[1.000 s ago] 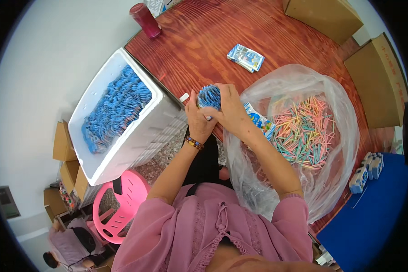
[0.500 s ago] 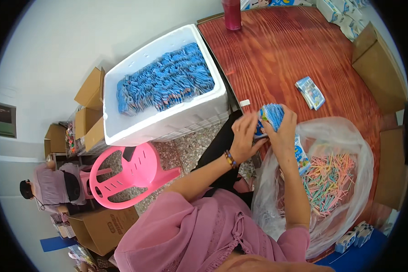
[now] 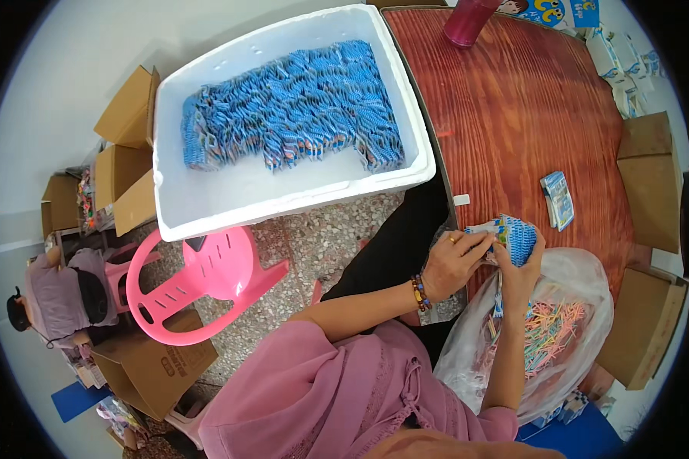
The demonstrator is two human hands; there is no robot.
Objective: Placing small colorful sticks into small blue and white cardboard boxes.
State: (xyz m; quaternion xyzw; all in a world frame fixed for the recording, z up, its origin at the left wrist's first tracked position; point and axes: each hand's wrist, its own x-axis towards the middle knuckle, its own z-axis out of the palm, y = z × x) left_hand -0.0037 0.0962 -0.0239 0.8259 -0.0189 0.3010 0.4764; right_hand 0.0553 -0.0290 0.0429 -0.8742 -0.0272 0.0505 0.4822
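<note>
A stack of small blue-and-white packets point(image 3: 520, 239) stands in my right hand point(image 3: 522, 274), which wraps round it from the right. My left hand point(image 3: 455, 264), with a ring and a beaded bracelet at the wrist, presses its fingers on the left side of the same stack. Under my right forearm lies a clear plastic bag point(image 3: 589, 275) holding many short pastel-coloured sticks point(image 3: 551, 329). Farther off on the table sits another small pile of blue-and-white packets point(image 3: 558, 200). To the left, a white foam box point(image 3: 298, 200) holds dense rows of blue packets point(image 3: 298, 99).
A red-brown wooden table point(image 3: 513, 115) bears a dark pink bottle point(image 3: 467, 23) at its far edge and a small white piece point(image 3: 461, 200) at its left edge. Cardboard boxes point(image 3: 651, 183) line the right. A pink plastic chair point(image 3: 207, 283) and a seated person point(image 3: 69, 294) are at left.
My view has shifted, so the foam box looks nearer and fuller in sight. My left hand, blurred before, now grips the stack's left side. My right hand still holds the packets.
</note>
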